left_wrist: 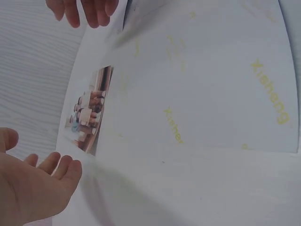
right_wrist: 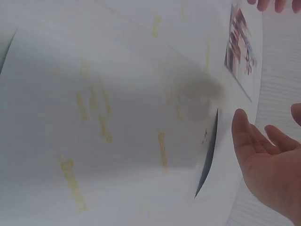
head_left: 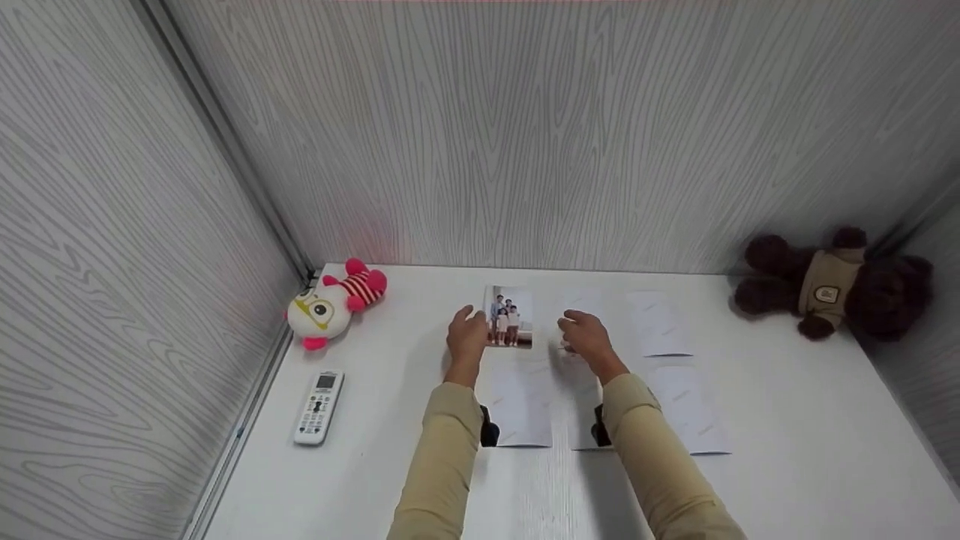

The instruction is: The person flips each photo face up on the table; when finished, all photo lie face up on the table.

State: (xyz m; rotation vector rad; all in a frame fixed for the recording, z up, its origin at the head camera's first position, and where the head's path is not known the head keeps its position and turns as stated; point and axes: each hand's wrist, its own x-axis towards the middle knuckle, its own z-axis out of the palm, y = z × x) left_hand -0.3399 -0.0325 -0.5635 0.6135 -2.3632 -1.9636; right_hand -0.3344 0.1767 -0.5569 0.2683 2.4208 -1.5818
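Observation:
A printed family photo [head_left: 511,319] lies picture side up near the back of the white table. My left hand [head_left: 466,337] is beside its left edge, fingers relaxed; in the left wrist view this hand [left_wrist: 42,186] shows nothing in its grasp and a gap to the photo [left_wrist: 89,110]. To the right, my right hand [head_left: 589,337] hovers over a face-down photo [head_left: 583,300], partly covering it. The right wrist view shows the right hand [right_wrist: 270,160] with loosely bent fingers, holding nothing, near that sheet's curled edge.
More white-backed sheets lie around: one near the left forearm [head_left: 521,409], one at the back right [head_left: 660,322], one at the front right [head_left: 690,409], and one partly under the right forearm. A remote control [head_left: 319,409] and plush toy [head_left: 334,307] lie left; a brown teddy bear [head_left: 829,289] lies right.

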